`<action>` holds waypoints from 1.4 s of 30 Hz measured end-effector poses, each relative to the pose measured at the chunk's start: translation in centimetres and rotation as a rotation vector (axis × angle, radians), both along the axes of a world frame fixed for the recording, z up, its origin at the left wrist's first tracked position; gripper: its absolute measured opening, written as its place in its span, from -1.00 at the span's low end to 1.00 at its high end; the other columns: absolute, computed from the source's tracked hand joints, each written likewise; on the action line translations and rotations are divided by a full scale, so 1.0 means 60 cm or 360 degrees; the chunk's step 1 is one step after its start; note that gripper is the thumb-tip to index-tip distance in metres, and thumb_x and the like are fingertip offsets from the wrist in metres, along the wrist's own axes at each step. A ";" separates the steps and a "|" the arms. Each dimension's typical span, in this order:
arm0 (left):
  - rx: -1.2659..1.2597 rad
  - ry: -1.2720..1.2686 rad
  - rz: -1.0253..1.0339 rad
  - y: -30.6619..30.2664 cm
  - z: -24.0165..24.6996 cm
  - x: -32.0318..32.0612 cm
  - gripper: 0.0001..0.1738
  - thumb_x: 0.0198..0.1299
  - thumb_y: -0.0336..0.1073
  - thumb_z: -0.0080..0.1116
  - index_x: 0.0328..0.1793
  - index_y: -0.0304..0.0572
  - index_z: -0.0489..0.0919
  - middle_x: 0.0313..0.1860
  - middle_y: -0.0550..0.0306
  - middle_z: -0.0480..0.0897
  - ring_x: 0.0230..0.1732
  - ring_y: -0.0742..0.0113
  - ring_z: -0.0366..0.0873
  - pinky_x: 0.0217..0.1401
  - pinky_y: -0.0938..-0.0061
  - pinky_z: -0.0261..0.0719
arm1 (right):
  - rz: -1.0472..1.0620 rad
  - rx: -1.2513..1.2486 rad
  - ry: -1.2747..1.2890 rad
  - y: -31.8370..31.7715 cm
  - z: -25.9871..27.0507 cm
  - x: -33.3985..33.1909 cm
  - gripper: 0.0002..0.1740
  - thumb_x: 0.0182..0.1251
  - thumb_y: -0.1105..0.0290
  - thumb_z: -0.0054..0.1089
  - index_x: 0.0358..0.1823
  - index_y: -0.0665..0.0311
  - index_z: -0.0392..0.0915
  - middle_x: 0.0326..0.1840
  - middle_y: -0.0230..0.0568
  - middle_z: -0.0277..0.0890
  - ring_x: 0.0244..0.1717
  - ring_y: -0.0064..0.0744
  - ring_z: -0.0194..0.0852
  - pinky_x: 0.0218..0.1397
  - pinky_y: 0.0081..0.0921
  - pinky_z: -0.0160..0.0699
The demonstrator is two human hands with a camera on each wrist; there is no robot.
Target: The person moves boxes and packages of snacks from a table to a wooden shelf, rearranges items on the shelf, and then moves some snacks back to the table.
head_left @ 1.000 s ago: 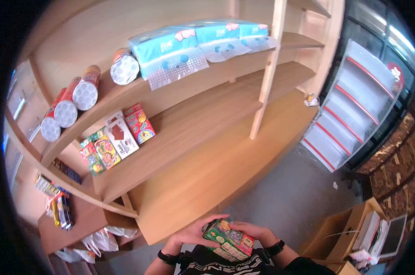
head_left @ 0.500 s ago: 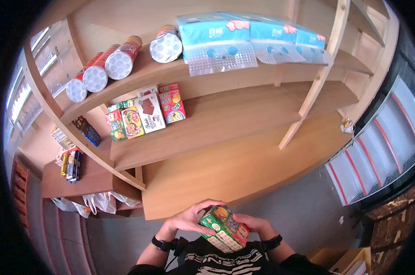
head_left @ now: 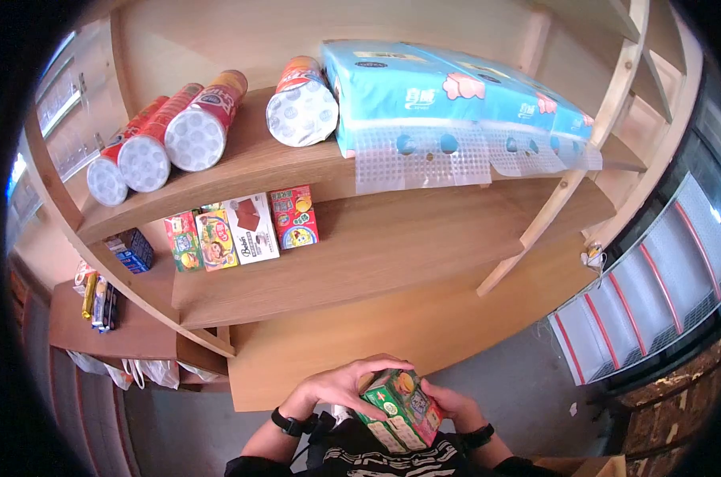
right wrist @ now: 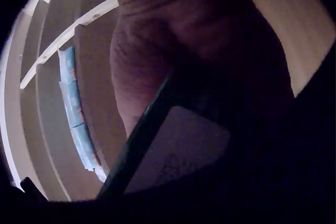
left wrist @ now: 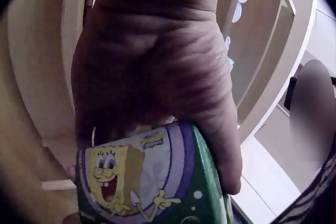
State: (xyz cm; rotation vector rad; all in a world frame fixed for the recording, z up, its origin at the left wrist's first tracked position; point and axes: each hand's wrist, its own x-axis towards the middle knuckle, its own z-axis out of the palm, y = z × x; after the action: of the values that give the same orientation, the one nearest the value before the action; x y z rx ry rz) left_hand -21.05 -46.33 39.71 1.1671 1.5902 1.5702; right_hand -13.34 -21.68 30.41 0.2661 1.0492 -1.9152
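Note:
In front of my torso, both hands hold a green-and-red snack box (head_left: pixel 410 400). My left hand (head_left: pixel 338 387) grips its left end, fingers over the far edge and thumb along the near green side. My right hand (head_left: pixel 453 404) holds the other end, thumb near the top face. A yellow cartoon character is printed on the box end (left wrist: pixel 128 182) in the left wrist view, where the left thumb lies along the green edge. The right wrist view is dark; the box's pale panel (right wrist: pixel 178 148) shows below the right palm, and the right fingertips are hidden.
Ahead stands a wooden shelf (head_left: pixel 376 266). Snack boxes (head_left: pixel 253 228) line its middle board at left; red canisters (head_left: pixel 209 119) and blue tissue packs (head_left: pixel 412 91) lie above. A side table (head_left: pixel 110 330) stands left, a white rack (head_left: pixel 647 274) right.
The head view has turned rightward-to-left, then come nearer the shelf, so the canisters and tissue packs look larger. Both hands keep hold of the snack box, which stays before the torso.

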 end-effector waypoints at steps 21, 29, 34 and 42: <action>-0.0235 -0.0024 0.1093 0.112 0.009 0.017 0.06 -0.21 -0.10 0.56 0.44 -0.19 0.23 0.41 0.02 0.30 0.41 0.18 0.22 0.44 0.23 0.16 | 0.0722 -0.0158 -0.0013 0.099 0.041 -0.208 -0.40 0.46 0.02 -0.14 0.30 0.37 0.26 0.16 -0.08 0.48 0.07 -0.32 0.54 0.17 -0.39 0.51; -0.0430 0.0499 0.2460 -0.022 -0.011 -0.036 -0.57 0.09 -0.27 0.36 0.06 -0.28 0.56 -0.14 0.16 0.65 -0.09 0.43 0.56 -0.01 0.48 0.47 | 0.0371 -0.0404 0.0363 0.093 0.078 -0.245 -0.43 0.40 0.02 -0.01 0.18 0.38 0.35 0.01 -0.18 0.55 -0.06 -0.43 0.58 0.01 -0.47 0.57; -0.0624 0.0866 0.3030 -0.139 -0.069 -0.129 -0.80 0.13 -0.32 0.25 -0.17 -0.26 0.58 -0.38 0.04 0.59 -0.30 0.23 0.58 -0.22 0.38 0.51 | 0.0171 -0.0278 0.0745 0.080 0.098 -0.277 -0.46 0.39 0.08 0.05 0.19 0.36 0.35 0.05 -0.19 0.53 -0.01 -0.42 0.54 0.03 -0.46 0.55; -0.1555 0.0990 0.3579 -0.164 -0.115 -0.200 -0.74 0.18 -0.10 0.09 -0.33 -0.14 0.54 -0.29 0.02 0.55 -0.15 0.04 0.48 -0.09 0.18 0.36 | -0.0448 -0.0121 0.1207 0.010 0.193 -0.385 -0.52 0.38 0.23 0.09 0.22 0.35 0.31 0.12 -0.19 0.47 0.05 -0.35 0.52 0.09 -0.34 0.55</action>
State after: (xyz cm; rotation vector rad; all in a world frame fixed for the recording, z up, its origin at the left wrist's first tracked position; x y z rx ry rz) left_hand -33.06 -56.18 32.82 -1.4969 3.6138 0.4828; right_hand -36.47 -21.09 42.01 -0.4166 1.4709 -2.3753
